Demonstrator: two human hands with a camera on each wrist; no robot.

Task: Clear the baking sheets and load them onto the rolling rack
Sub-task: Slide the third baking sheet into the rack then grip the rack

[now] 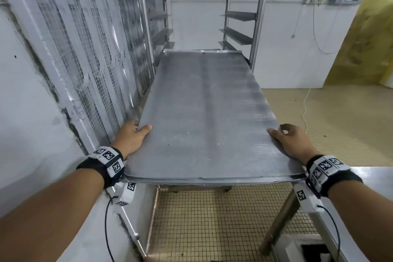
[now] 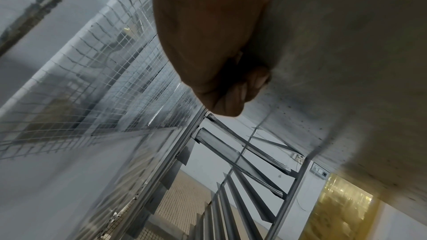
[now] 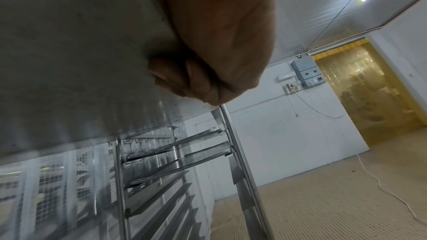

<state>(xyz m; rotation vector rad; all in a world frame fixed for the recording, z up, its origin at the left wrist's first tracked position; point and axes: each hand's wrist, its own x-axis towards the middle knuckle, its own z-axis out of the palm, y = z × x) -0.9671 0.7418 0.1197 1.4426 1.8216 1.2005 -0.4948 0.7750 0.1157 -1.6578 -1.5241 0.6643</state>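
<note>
1. The baking sheet (image 1: 202, 117) was bare on top, so clearing looked done for this one; its far end had reached the rolling rack (image 1: 258, 17), near end not yet in.
2. Every visible rack runner stood empty, so loading looked barely begun.
3. The left hand (image 1: 132, 137) gripped the sheet's left edge, thumb on top, fingers curled underneath.
4. The right hand (image 1: 294, 141) pinched the right edge likewise, thumb above, fingers tucked below.
5. The sheet stretched away beyond both sets of fingertips, between the two hands, toward the rack's uprights.
</note>
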